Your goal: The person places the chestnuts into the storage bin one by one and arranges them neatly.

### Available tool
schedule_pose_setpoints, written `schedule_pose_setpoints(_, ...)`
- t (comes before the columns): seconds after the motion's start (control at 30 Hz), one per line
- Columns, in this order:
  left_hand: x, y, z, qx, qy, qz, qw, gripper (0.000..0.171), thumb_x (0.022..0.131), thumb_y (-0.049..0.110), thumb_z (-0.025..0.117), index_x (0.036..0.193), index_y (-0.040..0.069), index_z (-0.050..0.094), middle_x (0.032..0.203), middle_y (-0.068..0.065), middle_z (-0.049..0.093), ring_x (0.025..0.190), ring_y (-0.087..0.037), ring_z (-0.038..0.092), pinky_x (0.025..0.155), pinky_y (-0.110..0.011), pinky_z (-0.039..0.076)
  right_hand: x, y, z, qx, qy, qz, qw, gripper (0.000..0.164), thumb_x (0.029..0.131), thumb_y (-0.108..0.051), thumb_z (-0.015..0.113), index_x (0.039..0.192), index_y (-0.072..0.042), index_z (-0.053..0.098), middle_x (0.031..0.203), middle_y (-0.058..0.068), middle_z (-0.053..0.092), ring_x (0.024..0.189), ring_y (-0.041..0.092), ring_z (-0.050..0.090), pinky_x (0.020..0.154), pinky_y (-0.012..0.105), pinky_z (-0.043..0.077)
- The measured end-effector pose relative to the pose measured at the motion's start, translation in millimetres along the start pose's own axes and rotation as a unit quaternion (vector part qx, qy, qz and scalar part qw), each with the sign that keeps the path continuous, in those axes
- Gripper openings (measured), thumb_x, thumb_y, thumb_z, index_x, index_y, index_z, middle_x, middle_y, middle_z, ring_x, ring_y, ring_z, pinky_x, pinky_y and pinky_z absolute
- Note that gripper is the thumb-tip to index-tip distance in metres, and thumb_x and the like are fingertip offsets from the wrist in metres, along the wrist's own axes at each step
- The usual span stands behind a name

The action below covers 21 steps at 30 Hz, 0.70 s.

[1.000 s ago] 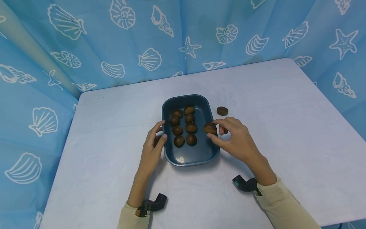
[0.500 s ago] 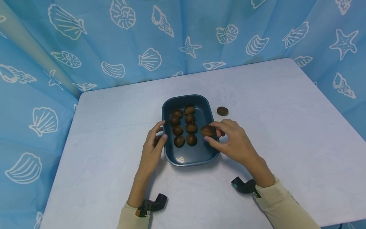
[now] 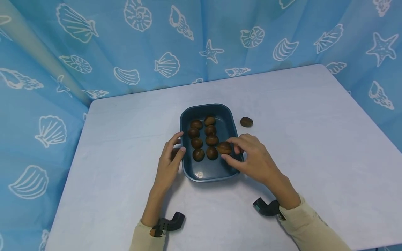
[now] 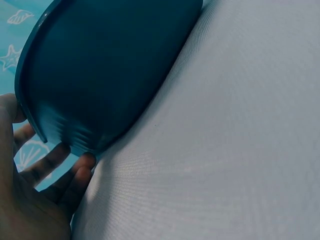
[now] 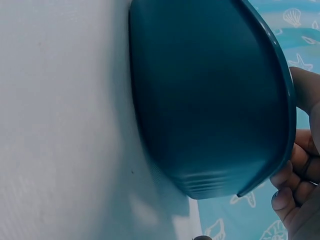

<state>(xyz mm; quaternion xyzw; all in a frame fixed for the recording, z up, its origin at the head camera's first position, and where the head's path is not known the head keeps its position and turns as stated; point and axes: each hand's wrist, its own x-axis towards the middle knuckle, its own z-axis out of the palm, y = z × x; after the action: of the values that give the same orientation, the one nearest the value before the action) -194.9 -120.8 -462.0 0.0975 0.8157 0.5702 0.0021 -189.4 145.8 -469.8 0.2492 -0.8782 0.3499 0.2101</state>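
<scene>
A dark blue deep tray (image 3: 207,179) holds brown chestnuts in two columns, the left column (image 3: 196,143) and the right column (image 3: 211,140). One more chestnut (image 3: 224,148) is pinched between thumb and fingertips of my right hand (image 3: 254,157), inside the tray beside the nearest chestnut of the right column. Whether it touches the tray floor I cannot tell. My left hand (image 3: 168,162) holds the tray's left side, thumb at the rim and fingers against the outer wall (image 4: 90,90). Outside the tray's right side lies a single chestnut (image 3: 246,122).
The white-covered table (image 3: 125,146) spreads around the tray. A blue curtain (image 3: 176,45) with white shell prints hangs behind it and at both sides. Black wrist-worn devices sit at the left wrist (image 3: 172,222) and the right wrist (image 3: 265,207).
My right hand has carried its chestnut from over the tray's right rim leftward and nearer to me, in beside the right column. The left hand keeps its place on the tray.
</scene>
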Motion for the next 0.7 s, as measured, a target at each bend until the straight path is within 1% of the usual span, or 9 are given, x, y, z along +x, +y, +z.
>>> schedule_pose_setpoints(0.2, 0.8, -2.2, -1.4, -0.003, 0.006, -0.004, 1.0, 0.046, 0.106, 0.02, 0.05, 0.151, 0.018, 0.044, 0.14, -0.02, 0.047, 0.118, -0.034, 0.057, 0.099, -0.048, 0.047, 6, -7, 5, 0.008, -0.017, -0.023, 1.0, 0.035, 0.078, -0.024, 0.086, 0.102, -0.007, 0.067, 0.079, -0.004, 0.048, 0.081, 0.013, 0.045, 0.07, 0.03, 0.039)
schedule_pose_setpoints(0.4, 1.0, -1.2, -1.4, -0.001, 0.005, -0.003, 1.0, 0.046, 0.105, 0.019, 0.05, 0.151, 0.015, 0.044, 0.138, -0.019, 0.048, 0.117, -0.034, 0.058, 0.099, -0.048, 0.047, 11, -11, 11, 0.005, -0.028, -0.06, 0.998, 0.035, 0.078, -0.024, 0.086, 0.103, -0.007, 0.069, 0.076, -0.003, 0.047, 0.075, 0.013, 0.043, 0.07, 0.032, 0.039)
schedule_pose_setpoints(0.57, 0.0, 1.1, -2.1, -0.001, 0.004, 0.001, 1.0, 0.046, 0.105, 0.018, 0.05, 0.151, 0.013, 0.044, 0.137, -0.019, 0.049, 0.115, -0.034, 0.059, 0.098, -0.048, 0.048, 14, -15, 13, -0.004, -0.043, -0.066, 0.997, 0.035, 0.078, -0.025, 0.086, 0.103, -0.007, 0.069, 0.076, -0.003, 0.048, 0.074, 0.011, 0.043, 0.068, 0.03, 0.039)
schedule_pose_setpoints(0.7, 0.0, -0.5, -2.9, -0.003, 0.008, 0.004, 1.0, 0.045, 0.105, 0.019, 0.05, 0.15, 0.018, 0.045, 0.137, -0.019, 0.049, 0.114, -0.033, 0.059, 0.097, -0.048, 0.049, 17, -21, 15, -0.014, -0.07, -0.071, 0.995, 0.036, 0.079, -0.029, 0.085, 0.103, -0.008, 0.069, 0.075, -0.002, 0.049, 0.073, 0.01, 0.042, 0.067, 0.029, 0.038)
